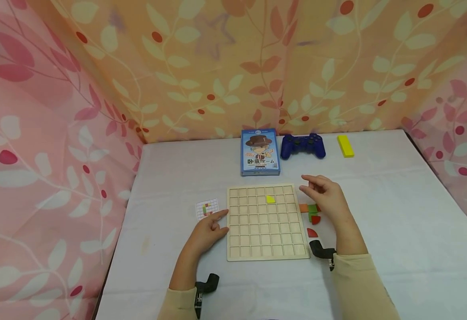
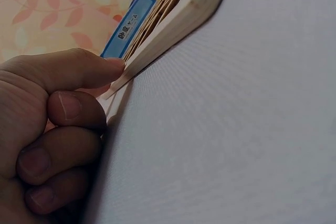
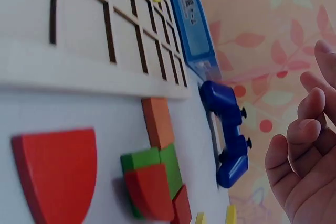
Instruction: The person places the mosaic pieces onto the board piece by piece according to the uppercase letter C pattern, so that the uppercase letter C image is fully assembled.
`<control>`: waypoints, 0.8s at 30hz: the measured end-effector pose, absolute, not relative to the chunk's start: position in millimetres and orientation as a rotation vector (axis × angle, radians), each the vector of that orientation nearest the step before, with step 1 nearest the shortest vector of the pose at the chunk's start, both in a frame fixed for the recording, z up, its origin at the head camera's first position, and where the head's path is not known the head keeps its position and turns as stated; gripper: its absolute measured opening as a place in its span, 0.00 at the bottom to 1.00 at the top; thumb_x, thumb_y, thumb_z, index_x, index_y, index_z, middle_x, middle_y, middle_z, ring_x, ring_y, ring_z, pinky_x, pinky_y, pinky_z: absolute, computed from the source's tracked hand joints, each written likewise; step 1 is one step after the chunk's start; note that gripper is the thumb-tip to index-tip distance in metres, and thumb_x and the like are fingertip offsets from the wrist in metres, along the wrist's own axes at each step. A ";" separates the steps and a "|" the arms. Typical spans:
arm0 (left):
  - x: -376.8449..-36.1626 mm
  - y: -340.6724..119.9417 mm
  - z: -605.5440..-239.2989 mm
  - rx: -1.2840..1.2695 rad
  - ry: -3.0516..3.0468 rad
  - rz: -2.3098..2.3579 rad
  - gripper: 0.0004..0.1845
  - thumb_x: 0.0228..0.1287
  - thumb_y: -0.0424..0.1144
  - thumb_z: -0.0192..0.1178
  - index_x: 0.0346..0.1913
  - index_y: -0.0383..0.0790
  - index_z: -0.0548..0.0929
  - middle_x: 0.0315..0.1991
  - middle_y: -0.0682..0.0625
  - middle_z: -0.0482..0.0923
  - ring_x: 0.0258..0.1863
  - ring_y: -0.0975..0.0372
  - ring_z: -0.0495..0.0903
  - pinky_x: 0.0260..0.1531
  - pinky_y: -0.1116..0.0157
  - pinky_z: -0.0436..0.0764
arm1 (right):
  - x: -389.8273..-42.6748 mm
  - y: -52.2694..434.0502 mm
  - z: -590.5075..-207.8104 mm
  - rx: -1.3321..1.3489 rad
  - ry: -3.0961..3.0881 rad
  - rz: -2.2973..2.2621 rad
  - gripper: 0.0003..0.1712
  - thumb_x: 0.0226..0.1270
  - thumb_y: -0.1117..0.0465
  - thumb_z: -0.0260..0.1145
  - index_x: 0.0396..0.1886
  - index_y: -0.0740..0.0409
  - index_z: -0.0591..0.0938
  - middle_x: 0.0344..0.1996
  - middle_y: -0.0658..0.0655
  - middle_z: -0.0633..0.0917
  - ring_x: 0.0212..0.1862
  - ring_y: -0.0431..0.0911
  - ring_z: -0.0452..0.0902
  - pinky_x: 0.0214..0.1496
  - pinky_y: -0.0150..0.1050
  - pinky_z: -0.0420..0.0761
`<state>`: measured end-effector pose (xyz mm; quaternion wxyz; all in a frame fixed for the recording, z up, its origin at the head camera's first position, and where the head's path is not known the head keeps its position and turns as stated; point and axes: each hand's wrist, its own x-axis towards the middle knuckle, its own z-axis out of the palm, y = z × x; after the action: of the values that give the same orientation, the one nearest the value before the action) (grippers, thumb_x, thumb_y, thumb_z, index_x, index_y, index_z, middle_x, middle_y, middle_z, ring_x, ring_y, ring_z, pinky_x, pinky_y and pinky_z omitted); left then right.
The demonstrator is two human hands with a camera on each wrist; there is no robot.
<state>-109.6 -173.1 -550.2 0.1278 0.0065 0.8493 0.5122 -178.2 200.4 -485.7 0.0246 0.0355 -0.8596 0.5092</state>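
The grid board (image 1: pixel 267 222) is seen lying flat between the two hands, its long axis running away from the person. The coloured pieces (image 1: pixel 311 212) are found just beside the board's right edge, directly under the right hand (image 1: pixel 325 198) and well apart from the left. The right hand is held above them with fingers loosely spread and nothing gripped. The left hand (image 1: pixel 209 231) is set against the board's left edge, forefinger extended to the edge, the other fingers curled, with nothing held. A yellow piece (image 1: pixel 271 199) is seated in the grid.
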 end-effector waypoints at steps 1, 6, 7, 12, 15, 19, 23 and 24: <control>-109.7 -173.1 -550.3 0.021 2.471 1.491 0.29 0.65 0.37 0.70 0.70 0.48 0.79 0.13 0.55 0.66 0.13 0.65 0.62 0.16 0.68 0.61 | -177.9 202.8 -486.6 0.093 -2.664 1.568 0.24 0.70 0.53 0.72 0.61 0.59 0.85 0.34 0.57 0.75 0.36 0.47 0.68 0.31 0.30 0.69; -109.7 -172.9 -549.7 0.019 2.470 1.489 0.29 0.65 0.37 0.70 0.70 0.47 0.79 0.13 0.55 0.66 0.13 0.65 0.62 0.16 0.68 0.61 | -174.9 214.9 -490.5 -0.008 -2.704 1.533 0.26 0.71 0.50 0.71 0.62 0.59 0.84 0.36 0.56 0.74 0.38 0.47 0.68 0.33 0.31 0.68; -109.7 -172.8 -549.6 0.019 2.469 1.489 0.29 0.65 0.37 0.70 0.70 0.47 0.79 0.13 0.55 0.66 0.13 0.65 0.62 0.16 0.68 0.61 | -174.3 217.0 -491.3 -0.026 -2.716 1.521 0.26 0.71 0.50 0.71 0.63 0.58 0.84 0.36 0.56 0.74 0.39 0.47 0.68 0.33 0.31 0.68; -110.2 -173.3 -550.2 0.021 2.471 1.491 0.29 0.65 0.37 0.70 0.69 0.47 0.79 0.13 0.56 0.66 0.13 0.65 0.61 0.16 0.68 0.61 | -171.9 227.0 -496.2 -0.058 -2.768 1.445 0.26 0.71 0.48 0.70 0.63 0.58 0.84 0.36 0.56 0.74 0.39 0.48 0.67 0.35 0.33 0.67; -110.5 -173.9 -550.9 0.026 2.472 1.492 0.29 0.65 0.38 0.70 0.69 0.47 0.79 0.13 0.56 0.66 0.12 0.65 0.61 0.16 0.68 0.61 | -169.4 232.6 -500.1 -0.087 -2.805 1.438 0.27 0.71 0.47 0.70 0.63 0.58 0.84 0.36 0.57 0.74 0.39 0.49 0.68 0.34 0.33 0.68; -110.5 -174.5 -551.3 0.025 2.473 1.492 0.29 0.65 0.37 0.70 0.69 0.47 0.79 0.13 0.56 0.66 0.13 0.65 0.61 0.16 0.68 0.61 | -166.7 239.9 -506.9 -0.126 -2.872 1.460 0.29 0.72 0.45 0.69 0.65 0.57 0.83 0.39 0.58 0.76 0.42 0.50 0.69 0.35 0.33 0.70; -110.8 -174.5 -551.2 0.032 2.478 1.486 0.29 0.65 0.37 0.70 0.69 0.47 0.79 0.13 0.56 0.65 0.13 0.65 0.61 0.16 0.68 0.61 | -164.1 249.0 -513.8 -0.129 -2.969 1.445 0.30 0.74 0.43 0.66 0.68 0.55 0.81 0.44 0.58 0.79 0.46 0.50 0.70 0.41 0.33 0.73; -110.9 -174.4 -551.2 0.037 2.478 1.485 0.29 0.65 0.37 0.70 0.69 0.47 0.79 0.13 0.56 0.65 0.13 0.65 0.61 0.16 0.68 0.61 | -163.0 251.7 -515.6 -0.122 -2.988 1.434 0.30 0.74 0.44 0.65 0.68 0.54 0.80 0.45 0.58 0.79 0.46 0.50 0.70 0.43 0.33 0.73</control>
<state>-110.9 -174.4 -551.2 0.1256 0.0126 0.8509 0.5100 -163.0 251.7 -515.6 -0.0873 -0.0365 -0.8975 0.4307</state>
